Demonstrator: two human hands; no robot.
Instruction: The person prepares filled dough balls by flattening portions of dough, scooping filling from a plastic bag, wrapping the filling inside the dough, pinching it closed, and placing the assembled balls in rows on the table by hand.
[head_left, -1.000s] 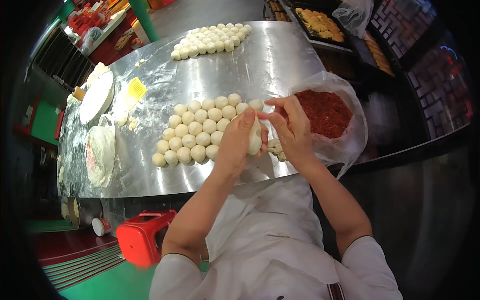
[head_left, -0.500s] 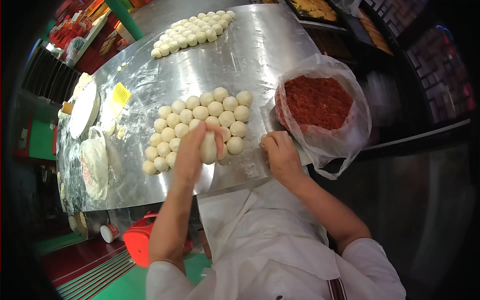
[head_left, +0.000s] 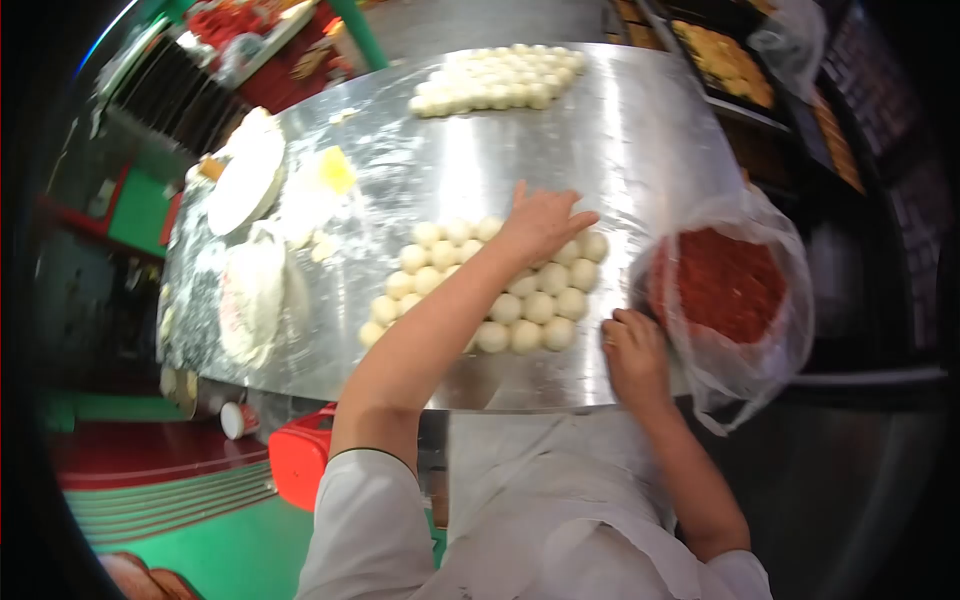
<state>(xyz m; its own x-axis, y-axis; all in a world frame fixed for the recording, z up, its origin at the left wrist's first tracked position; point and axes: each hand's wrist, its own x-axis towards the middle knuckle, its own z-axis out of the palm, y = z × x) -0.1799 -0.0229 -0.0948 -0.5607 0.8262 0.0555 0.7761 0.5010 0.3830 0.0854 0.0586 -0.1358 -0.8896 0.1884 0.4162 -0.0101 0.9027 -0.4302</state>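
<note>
My left hand (head_left: 545, 228) reaches over the far edge of a block of pale round dough balls (head_left: 538, 307) set close together on the metal table. Its fingers are spread, and no dough ball shows in them; what lies under the palm is hidden. My right hand (head_left: 637, 362) rests at the table's near edge, right of the dough balls. Those fingers are curled, and a small pale spot shows by them that I cannot make out. Beside it, a clear plastic bag (head_left: 790, 325) holds a red-brown filling (head_left: 728, 285).
A second block of dough balls (head_left: 497, 80) sits at the back of the metal table (head_left: 520, 150). To the left are a yellow scraper (head_left: 337, 171), a floury round board (head_left: 245, 185) and a white bag (head_left: 250, 300). Trays of baked food (head_left: 722, 62) stand back right.
My left hand held a dough ball above the near part of the block; it has reached forward and right, and its fingers are now spread. The view has shifted; the right hand stays by the edge.
</note>
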